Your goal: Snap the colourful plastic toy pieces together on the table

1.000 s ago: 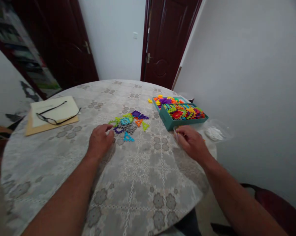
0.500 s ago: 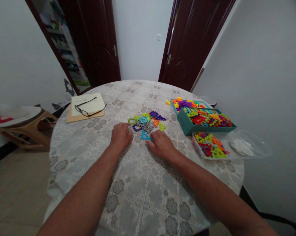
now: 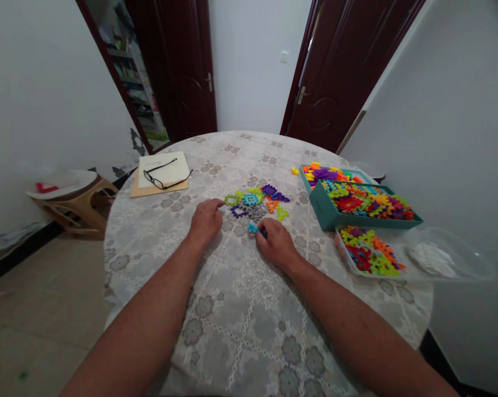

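My right hand [image 3: 276, 240] pinches a blue triangular interlocking plastic piece [image 3: 252, 227] between thumb and fingers, just in front of a small pile. My left hand [image 3: 206, 221] rests on the tablecloth to the left, its index finger stretched toward a lime green ring-like piece [image 3: 231, 199]; whether it touches cannot be made out. Between and beyond the hands lie a light blue square piece [image 3: 250, 199], a dark purple open piece [image 3: 238, 211], grey pieces [image 3: 256, 212], an orange triangle [image 3: 271, 205], a green triangle [image 3: 282, 213] and a purple square [image 3: 269, 189].
At right stand a teal box [image 3: 325, 212] full of colourful pieces, a second tray [image 3: 304, 179] behind it, and a clear container [image 3: 348, 263] with its lid [image 3: 474, 262]. Black glasses [image 3: 168, 184] lie on paper [image 3: 144, 192] at left. A patterned cloth [image 3: 241, 309] covers the round table.
My right hand has closed on the blue triangle, which was lying flat, and tilted it up off the cloth. My left index finger now reaches out further. The view has shifted slightly left.
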Demonstrator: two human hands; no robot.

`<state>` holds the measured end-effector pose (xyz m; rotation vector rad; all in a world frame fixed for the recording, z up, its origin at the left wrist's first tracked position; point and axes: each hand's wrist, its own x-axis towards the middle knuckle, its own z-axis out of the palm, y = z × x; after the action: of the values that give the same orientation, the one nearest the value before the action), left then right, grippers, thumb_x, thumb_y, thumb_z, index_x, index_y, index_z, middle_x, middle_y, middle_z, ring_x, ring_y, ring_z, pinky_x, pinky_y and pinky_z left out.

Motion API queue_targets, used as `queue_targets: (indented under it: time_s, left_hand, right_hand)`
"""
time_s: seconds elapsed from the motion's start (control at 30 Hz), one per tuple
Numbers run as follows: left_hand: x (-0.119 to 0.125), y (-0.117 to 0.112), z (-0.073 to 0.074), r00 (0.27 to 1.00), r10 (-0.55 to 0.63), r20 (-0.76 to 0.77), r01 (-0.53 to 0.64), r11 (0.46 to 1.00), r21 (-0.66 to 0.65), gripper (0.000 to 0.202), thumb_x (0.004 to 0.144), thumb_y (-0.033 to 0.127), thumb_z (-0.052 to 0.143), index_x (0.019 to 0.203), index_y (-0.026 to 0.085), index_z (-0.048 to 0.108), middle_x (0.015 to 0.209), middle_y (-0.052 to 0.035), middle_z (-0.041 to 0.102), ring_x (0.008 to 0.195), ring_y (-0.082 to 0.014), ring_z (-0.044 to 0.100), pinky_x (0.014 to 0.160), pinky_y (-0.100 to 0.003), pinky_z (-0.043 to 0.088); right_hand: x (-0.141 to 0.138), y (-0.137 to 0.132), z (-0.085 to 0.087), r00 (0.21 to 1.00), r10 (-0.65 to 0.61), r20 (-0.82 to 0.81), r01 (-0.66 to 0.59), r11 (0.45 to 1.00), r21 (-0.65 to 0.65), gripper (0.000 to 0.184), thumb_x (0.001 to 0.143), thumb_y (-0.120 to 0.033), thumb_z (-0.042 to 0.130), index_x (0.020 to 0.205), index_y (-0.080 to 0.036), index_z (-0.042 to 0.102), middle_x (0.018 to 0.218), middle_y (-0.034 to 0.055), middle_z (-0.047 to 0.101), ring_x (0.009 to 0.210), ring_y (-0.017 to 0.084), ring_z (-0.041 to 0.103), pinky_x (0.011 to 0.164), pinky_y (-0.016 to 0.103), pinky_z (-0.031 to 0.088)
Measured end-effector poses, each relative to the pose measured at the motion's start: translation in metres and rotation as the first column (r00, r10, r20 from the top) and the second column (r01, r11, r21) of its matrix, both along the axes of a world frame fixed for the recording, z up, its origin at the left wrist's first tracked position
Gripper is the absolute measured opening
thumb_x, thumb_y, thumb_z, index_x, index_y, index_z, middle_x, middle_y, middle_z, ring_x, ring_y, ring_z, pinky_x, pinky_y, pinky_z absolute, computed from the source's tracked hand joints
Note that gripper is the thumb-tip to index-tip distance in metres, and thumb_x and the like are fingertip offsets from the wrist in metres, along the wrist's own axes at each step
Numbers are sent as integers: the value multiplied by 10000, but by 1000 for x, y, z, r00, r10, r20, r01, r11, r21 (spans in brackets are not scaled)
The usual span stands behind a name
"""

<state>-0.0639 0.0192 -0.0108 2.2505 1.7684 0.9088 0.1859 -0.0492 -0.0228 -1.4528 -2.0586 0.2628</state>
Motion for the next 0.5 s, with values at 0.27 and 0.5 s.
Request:
queue_targets:
  time_s: [0.27,0.5]
  left_hand:
    - [20,-7,-10,940,-245,-239,260,965,35,422,973,251,567,1377,195,676,1471,-147,622,1379,-324,549,1208,-516,421]
    - [22,-11,-3,920,-330,-213,342,939,25,263,953,338,650,1161,195,725,1357,-153,667,1332,-323,571,1178,-515,438]
  right_hand:
    - [10,18,-3,998,-10,60,7,999,51,493,954,-169,568,1445,-130,576,1282,179,688,1164,305,599,1084,452,454]
    - [9,20,-2,988,-52,148,45,998,49,459,995,-274,570,1434,-145,602,1239,190,654,1179,330,580,1070,485,471]
